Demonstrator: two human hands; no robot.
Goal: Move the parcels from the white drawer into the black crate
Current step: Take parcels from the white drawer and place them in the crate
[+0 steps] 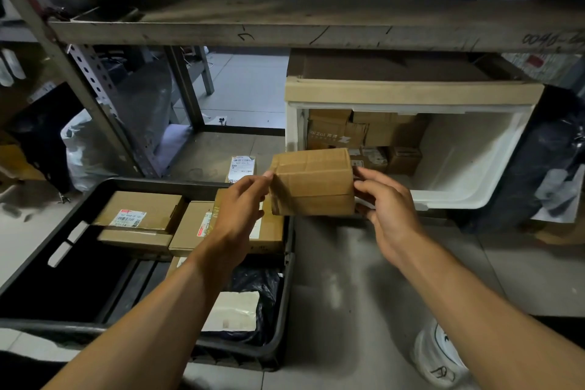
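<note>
Parcels are what you are handling here, and in the head view you hold one of them, a brown cardboard parcel (313,182) sealed with clear tape, up in the air between both hands. Your left hand (240,209) has its fingertips curled against the parcel's left end, thumb up at the top corner, while your right hand (387,209) presses its curled fingers against the right end, so the box is squeezed between the two. It hangs in front of the open white plastic drawer (468,174), just past that drawer's left front corner and above the right edge of the black plastic crate (95,199). Inside the drawer, pushed to the back left, a cluster of small brown cardboard boxes (364,133) is stacked together; the drawer's right half shows its bare white floor. A flat sheet of brown cardboard (411,92) lies across the top of the drawer unit. The crate sits on the floor to your left and already holds a flat brown box with a white label (139,212), a second brown box just beside it (193,228) under your left wrist, a thinner brown box (134,239) under the labelled one, and a black plastic mailing bag with a pale label (250,304) near the front right corner. Beyond the crate, a small white labelled packet (242,168) lies on the low shelf board. A worn grey metal shelf (285,22) runs across the top of the view above everything.
</note>
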